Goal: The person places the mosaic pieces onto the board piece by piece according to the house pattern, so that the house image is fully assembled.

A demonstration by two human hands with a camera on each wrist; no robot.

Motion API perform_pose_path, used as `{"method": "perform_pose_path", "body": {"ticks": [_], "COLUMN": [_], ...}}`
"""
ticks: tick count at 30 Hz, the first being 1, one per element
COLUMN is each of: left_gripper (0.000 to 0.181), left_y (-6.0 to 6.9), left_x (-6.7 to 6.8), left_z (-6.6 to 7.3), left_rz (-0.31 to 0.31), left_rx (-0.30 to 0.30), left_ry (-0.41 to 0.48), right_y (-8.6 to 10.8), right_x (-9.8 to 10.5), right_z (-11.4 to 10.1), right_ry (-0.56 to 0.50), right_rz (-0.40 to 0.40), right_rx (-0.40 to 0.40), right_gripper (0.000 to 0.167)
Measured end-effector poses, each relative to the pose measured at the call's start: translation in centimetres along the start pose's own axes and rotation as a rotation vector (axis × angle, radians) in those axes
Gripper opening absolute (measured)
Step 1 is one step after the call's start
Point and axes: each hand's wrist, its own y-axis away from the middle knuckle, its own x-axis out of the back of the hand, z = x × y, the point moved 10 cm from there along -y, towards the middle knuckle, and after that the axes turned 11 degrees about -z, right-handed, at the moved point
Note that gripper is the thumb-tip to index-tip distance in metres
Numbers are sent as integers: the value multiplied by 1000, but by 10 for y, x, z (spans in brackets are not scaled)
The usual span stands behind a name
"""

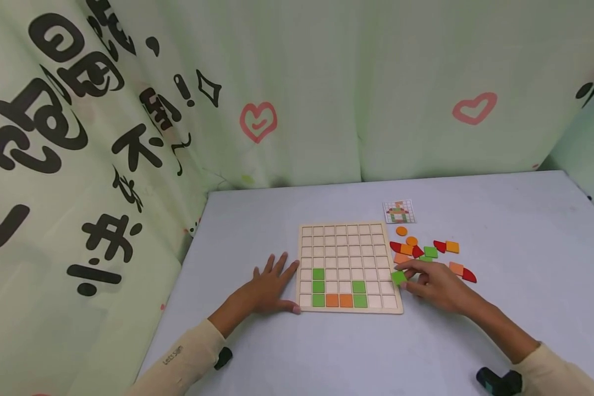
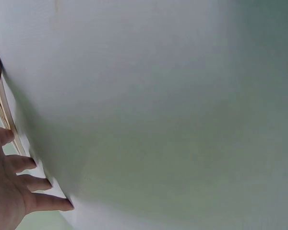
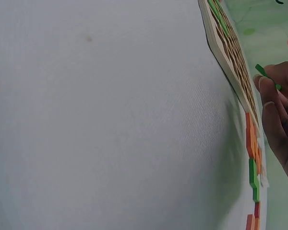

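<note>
A wooden grid board point(image 1: 349, 226) lies on the table, with several green squares point(image 1: 318, 287) and two orange squares point(image 1: 339, 300) set in its lower cells. My left hand point(image 1: 272, 290) rests with spread fingers at the board's left edge, thumb near the lower left corner. In the left wrist view, that hand point(image 2: 12, 187) shows its fingers spread on the cloth. My right hand point(image 1: 438, 284) pinches a green square tile point(image 1: 398, 277) over the board's right edge. The right wrist view shows the tile point(image 3: 268, 76) edge-on between thumb and fingers.
Loose pieces lie right of the board: orange discs point(image 1: 401, 231), red curved pieces point(image 1: 467, 275), orange squares point(image 1: 452, 247) and green squares point(image 1: 430, 252). A small printed pattern card point(image 1: 399, 211) lies behind them. A patterned curtain point(image 1: 302, 110) hangs along the table's back edge.
</note>
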Motion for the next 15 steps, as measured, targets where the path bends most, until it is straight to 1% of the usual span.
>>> {"method": "perform_pose_path", "body": {"ticks": [7, 12, 15], "left_gripper": [113, 113, 113], "left_y": [-3, -3, -2], "left_x": [-3, -3, -2], "left_z": [-2, -1, -2], "left_rz": [-4, -5, -8], "left_rx": [4, 4, 7], "left_ry": [-17, -16, -14], "right_y": [-6, -11, -15], "right_x": [-4, -8, -10], "right_z": [-4, -7, -12], "right_ry": [-22, -17, -26], "right_rz": [-29, -34, -35], "right_rx": [40, 55, 82], "right_gripper": [41, 41, 39]}}
